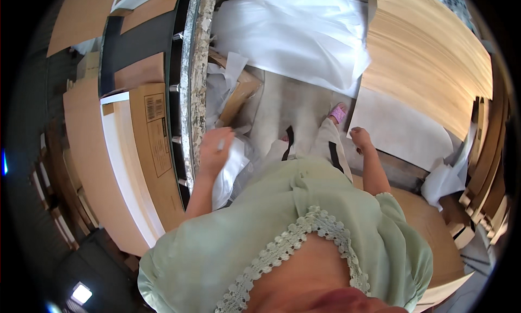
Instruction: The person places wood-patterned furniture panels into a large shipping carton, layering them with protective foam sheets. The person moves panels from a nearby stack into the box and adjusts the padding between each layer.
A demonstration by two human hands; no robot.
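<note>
Inspector: Report hand positions.

Me: My left hand (215,150) is raised, fingers curled around a white crumpled sheet (228,172) that hangs below it. My right hand (360,139) hangs at my side, closed in a loose fist, holding nothing visible.

Inspector: The sheet's condition?

Me: Thin, soft, creased. A larger white sheet (293,33) lies spread well beyond my left hand.

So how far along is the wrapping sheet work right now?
Done: cardboard boxes already lie stacked on the left. In hand: the left hand grips a white sheet; the right hand is closed and seems empty. Left: a big white sheet and loose paper lie on the floor.
</note>
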